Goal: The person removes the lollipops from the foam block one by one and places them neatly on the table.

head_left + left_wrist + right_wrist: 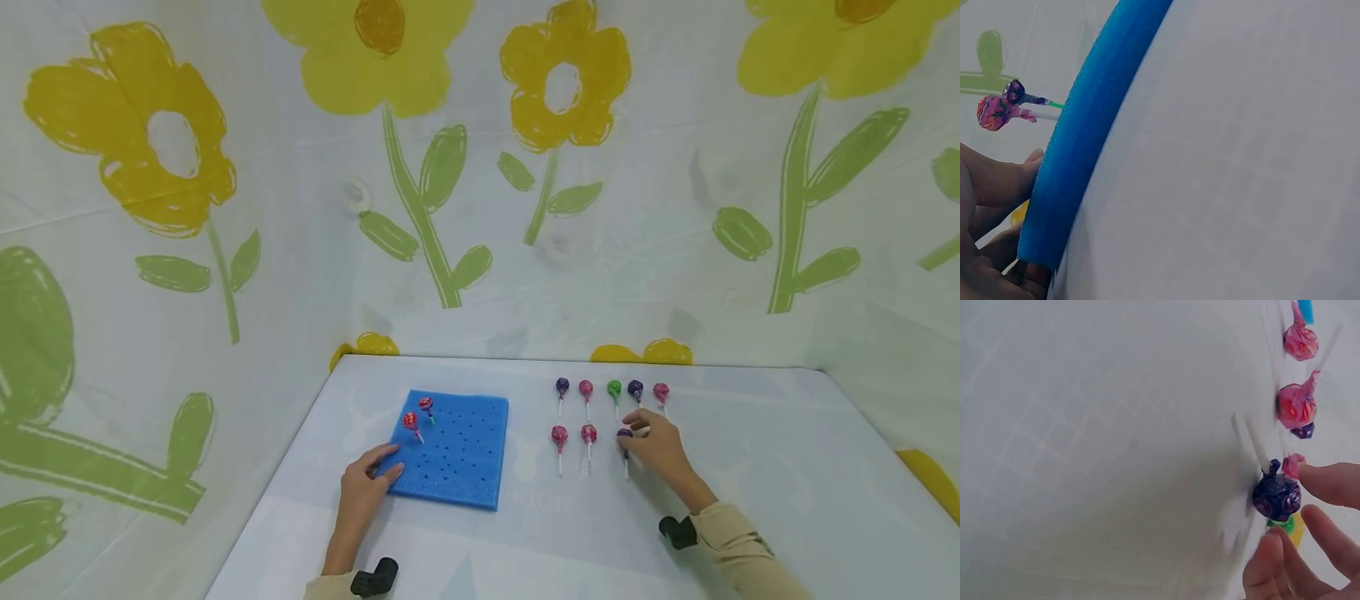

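A blue foam board [468, 450] with rows of small holes lies left of centre. Upright in its back left part stand a red-orange lollipop [410, 421] and a purple-pink lollipop [426, 404], also visible in the left wrist view. My left hand [365, 487] rests on the board's left edge, a digit over the top and fingertips against the side. My right hand [660, 446] is at a purple lollipop [1277, 495], thumb and fingers spread around its wrapped head. Small gaps show by the fingertips; whether the thumb touches it is unclear.
Beside the purple one lie two pink lollipops [559, 436]. Behind them runs a row of several lollipops, including a green lollipop [614, 388] and a pink lollipop [661, 390]. They lie on a white table [540, 542], with a flower-printed cloth [637, 275] behind.
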{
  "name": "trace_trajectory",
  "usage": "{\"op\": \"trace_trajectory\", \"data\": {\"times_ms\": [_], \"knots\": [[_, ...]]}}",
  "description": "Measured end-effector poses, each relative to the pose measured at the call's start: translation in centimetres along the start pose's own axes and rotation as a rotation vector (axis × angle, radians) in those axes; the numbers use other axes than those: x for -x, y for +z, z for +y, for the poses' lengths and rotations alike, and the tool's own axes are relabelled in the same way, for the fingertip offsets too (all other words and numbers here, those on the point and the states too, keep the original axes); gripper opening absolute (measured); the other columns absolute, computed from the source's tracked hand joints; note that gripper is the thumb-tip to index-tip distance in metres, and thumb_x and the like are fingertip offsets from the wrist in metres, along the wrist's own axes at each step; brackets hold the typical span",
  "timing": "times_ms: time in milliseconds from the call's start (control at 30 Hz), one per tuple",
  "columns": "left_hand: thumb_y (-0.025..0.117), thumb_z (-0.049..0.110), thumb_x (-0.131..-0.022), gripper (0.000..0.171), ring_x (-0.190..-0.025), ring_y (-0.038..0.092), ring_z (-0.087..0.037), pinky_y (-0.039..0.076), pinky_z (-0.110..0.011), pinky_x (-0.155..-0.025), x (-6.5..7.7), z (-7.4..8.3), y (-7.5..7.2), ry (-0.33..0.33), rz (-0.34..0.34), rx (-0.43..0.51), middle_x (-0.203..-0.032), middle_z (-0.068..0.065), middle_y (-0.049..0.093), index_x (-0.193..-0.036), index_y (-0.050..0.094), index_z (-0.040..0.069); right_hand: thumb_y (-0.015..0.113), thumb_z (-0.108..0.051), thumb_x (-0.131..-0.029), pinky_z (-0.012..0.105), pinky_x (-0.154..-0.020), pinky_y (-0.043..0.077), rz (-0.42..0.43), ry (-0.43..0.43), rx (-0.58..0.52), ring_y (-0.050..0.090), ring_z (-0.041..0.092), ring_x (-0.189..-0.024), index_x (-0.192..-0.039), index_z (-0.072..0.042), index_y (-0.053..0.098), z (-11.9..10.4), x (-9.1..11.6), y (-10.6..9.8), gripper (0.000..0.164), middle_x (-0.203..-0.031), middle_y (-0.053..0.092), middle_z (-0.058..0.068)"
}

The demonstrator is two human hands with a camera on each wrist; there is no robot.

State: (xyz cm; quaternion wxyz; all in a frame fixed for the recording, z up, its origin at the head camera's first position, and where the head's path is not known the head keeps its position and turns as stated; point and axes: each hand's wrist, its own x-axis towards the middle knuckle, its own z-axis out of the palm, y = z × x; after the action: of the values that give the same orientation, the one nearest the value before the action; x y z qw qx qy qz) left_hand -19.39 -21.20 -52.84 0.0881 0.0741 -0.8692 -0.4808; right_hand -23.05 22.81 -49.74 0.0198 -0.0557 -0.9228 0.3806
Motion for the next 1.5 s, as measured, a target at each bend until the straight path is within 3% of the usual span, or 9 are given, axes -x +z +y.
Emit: {"op": "trace_trajectory", "data": {"times_ms": [300,667,1033,1500], "knots": [[0.069,0.008,-0.085,0.035,-0.122,0.049,-0.036,0.042,-0.05,-0.097,-0.2,-0.3,-0.3,0.005,0.011,-0.011,-0.129,-0.019,0.056,-0.119,0.065,0.003,0.069,-0.011,-0.084,0.032,-0.066,0.05,0.059,-0.08,-0.003,0.053,0.025,-0.081,-0.105,0.001,0.063,-2.1,-0.4,0.2,0.025,-0.101,0.062,0.017],[0.069,0.009,-0.085,0.035,-0.12,0.05,-0.036,0.043,-0.05,-0.097,-0.2,-0.2,-0.2,0.003,0.014,0.001,-0.128,-0.018,0.057,-0.119,0.065,0.003,0.07,-0.012,-0.085,0.026,-0.067,0.05,0.013,-0.169,-0.115,0.054,0.023,-0.083,-0.102,0.0,0.065,-6.8,0.5,1.2,0.022,-0.096,0.064,0.011],[0.069,0.009,-0.085,0.034,-0.119,0.051,-0.035,0.043,-0.05,-0.096,0.1,-0.1,0.0,0.0,0.008,0.027,-0.127,-0.017,0.058,-0.118,0.065,0.004,0.072,-0.009,-0.083,0.021,-0.067,0.052,-0.073,-0.278,-0.231,0.058,0.019,-0.082,-0.098,-0.004,0.066,-10.3,1.1,4.0,0.017,-0.096,0.065,0.012],[0.071,0.008,-0.083,0.032,-0.118,0.053,-0.035,0.045,-0.05,-0.095,0.3,-0.1,0.0,0.023,0.032,0.013,-0.124,-0.017,0.06,-0.115,0.067,0.004,0.07,-0.006,-0.084,0.029,-0.068,0.054,-0.12,-0.343,-0.305,0.059,0.02,-0.084,-0.095,-0.007,0.065,-14.4,0.5,8.1,0.012,-0.095,0.064,0.012]]}}
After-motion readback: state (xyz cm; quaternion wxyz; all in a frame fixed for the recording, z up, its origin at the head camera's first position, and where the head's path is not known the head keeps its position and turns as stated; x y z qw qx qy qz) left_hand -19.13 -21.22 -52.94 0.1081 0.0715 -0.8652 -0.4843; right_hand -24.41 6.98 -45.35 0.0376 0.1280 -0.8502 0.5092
